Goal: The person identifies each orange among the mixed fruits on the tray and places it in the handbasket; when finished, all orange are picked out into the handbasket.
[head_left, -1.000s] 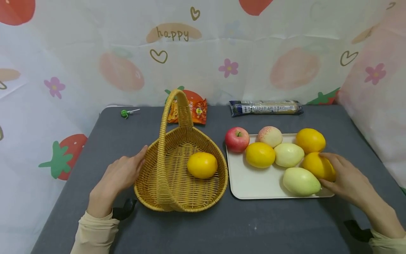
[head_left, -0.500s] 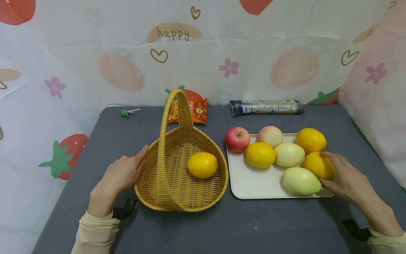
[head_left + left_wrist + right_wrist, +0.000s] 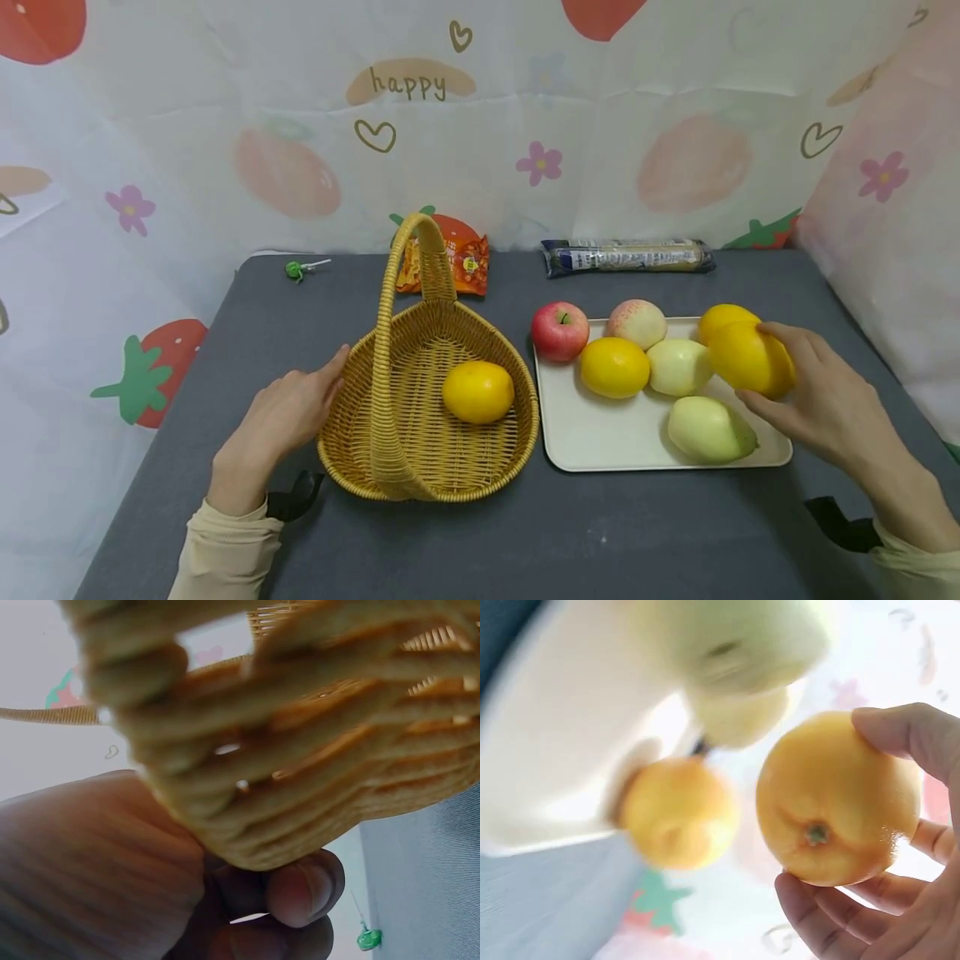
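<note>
My right hand [image 3: 840, 400] holds an orange [image 3: 836, 799] above the right side of a cream tray [image 3: 600, 442], thumb on one side and fingers on the other. In the head view, the held orange overlaps another orange [image 3: 723, 317] behind it. A pale green, mango-shaped fruit [image 3: 708, 429] lies near the tray's front edge. At the left, my left hand [image 3: 288, 412] holds the outer side of a woven basket [image 3: 345, 450], fingertips [image 3: 300, 892] curled by its wall in the left wrist view. One orange [image 3: 478, 392] lies in the basket under its tall handle.
On the tray are an apple [image 3: 560, 332], a peach [image 3: 636, 323], an orange [image 3: 615, 367] and a pale green fruit [image 3: 678, 367]. Behind stand a green lollipop [image 3: 296, 270], an orange snack packet [image 3: 468, 265] and a long wrapped packet [image 3: 630, 257] near the patterned cloth.
My right hand has lifted the orange off the tray, up and slightly toward the back, away from the pale green fruit. My left hand and the basket have stayed put.
</note>
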Motion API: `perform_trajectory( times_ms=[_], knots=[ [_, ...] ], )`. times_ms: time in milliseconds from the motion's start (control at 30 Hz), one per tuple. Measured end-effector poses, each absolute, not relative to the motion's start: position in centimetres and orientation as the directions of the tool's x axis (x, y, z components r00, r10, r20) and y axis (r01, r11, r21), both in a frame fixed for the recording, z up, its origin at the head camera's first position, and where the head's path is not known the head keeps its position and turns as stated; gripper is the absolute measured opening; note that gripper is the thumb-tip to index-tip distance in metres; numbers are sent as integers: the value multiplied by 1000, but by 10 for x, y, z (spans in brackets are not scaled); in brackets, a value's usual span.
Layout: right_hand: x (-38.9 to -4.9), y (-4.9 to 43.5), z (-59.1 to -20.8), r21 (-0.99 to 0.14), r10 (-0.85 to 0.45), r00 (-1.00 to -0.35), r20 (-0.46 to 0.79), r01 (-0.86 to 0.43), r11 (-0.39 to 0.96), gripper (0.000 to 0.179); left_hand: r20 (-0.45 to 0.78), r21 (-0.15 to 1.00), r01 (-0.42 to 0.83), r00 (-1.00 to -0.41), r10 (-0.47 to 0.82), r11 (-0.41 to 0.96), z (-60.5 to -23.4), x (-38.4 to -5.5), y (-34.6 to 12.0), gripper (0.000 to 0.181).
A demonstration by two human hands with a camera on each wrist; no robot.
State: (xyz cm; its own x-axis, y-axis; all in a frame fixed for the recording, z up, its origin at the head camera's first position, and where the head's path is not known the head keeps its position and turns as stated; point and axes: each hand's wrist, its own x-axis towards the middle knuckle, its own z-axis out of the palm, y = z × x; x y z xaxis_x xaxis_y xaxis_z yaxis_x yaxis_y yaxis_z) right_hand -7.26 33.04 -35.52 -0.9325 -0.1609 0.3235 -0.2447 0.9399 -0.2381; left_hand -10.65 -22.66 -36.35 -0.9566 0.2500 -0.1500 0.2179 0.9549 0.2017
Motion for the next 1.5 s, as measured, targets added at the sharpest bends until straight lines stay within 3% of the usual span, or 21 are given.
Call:
perform_trajectory(
  times_ms=[133,333,667,1100,1500],
  knots=[
    [-74,303,-338,-262,-242,-889,389,-358,896,84,-147,203,221,-956,253,954,-365,-106,-227,51],
    [-79,263,-321,-200,-395,-786,475,-534,821,82,-153,212,217,-956,252,953,-365,-107,-225,51],
    [-80,200,-312,-142,-580,-633,512,-729,670,76,-150,209,221,-956,254,953,-365,-107,-225,51],
    [-74,140,-322,-170,-700,-541,466,-831,529,76,-161,214,209,-956,246,954,-365,-107,-226,51],
    [-76,104,-341,-185,-790,-518,327,-856,484,71,-155,209,212,-957,246,955,-365,-106,-226,52]
  ],
)
